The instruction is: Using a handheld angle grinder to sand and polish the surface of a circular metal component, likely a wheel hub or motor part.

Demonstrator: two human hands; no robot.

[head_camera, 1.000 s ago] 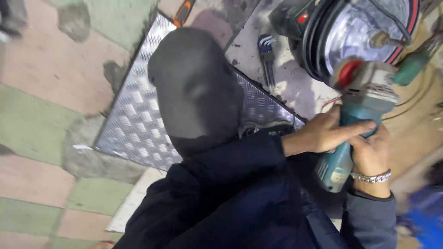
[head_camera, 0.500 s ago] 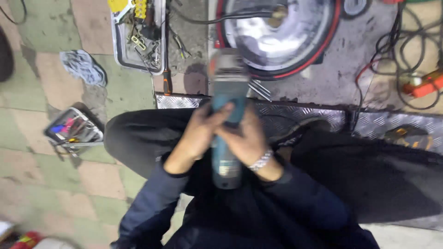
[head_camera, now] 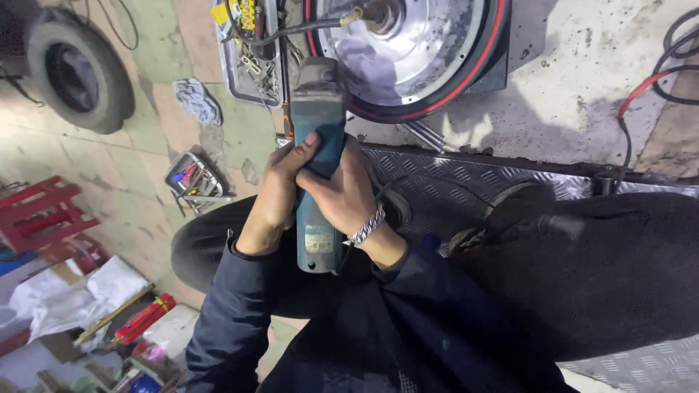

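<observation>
1. Black tyre (head_camera: 76, 73) far left; red stool (head_camera: 40, 215) below it.
2. Left hand (head_camera: 280, 185) wrapped around teal angle grinder (head_camera: 317, 160) body.
3. Right hand (head_camera: 338, 193), beaded bracelet (head_camera: 364, 227), clamps the same grinder.
4. Grinder head meets red-rimmed chrome wheel hub (head_camera: 408, 51).

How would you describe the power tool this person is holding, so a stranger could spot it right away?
Start at the big shiny wheel hub with the red ring at the top. Just below its left edge, the left hand and right hand grip a teal angle grinder, the only teal-bodied tool here.
</observation>
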